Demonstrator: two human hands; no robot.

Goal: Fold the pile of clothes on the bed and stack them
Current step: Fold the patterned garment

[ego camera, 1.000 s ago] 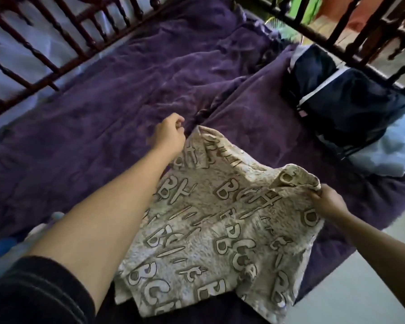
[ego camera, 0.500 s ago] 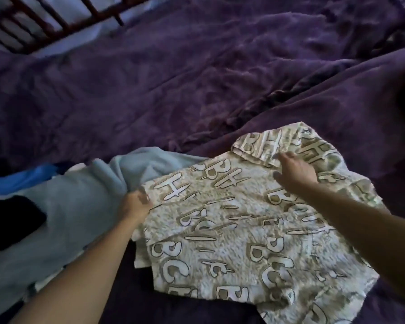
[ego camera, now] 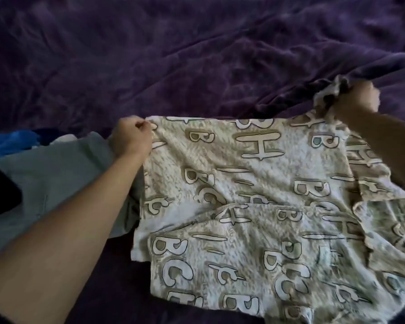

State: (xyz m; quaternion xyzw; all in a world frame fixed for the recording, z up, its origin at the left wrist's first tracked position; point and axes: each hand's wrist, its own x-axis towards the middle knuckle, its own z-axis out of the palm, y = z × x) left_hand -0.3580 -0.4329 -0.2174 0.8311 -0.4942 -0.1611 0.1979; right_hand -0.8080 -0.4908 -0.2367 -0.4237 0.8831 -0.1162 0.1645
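Left hand point(ego camera: 132, 136) pinches the printed garment's point(ego camera: 255, 206) far left corner; right hand point(ego camera: 354, 97) grips its bunched far right corner. Garment spread on purple bed point(ego camera: 197, 54), grey cloth point(ego camera: 56, 169) left.

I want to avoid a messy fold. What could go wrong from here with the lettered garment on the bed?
The right hand grips a bunched corner of the lettered garment, so that side may fold unevenly. Creases across its middle could get folded in. Its left edge, pinched by the left hand, meets the pale blue garment, which might get dragged along.
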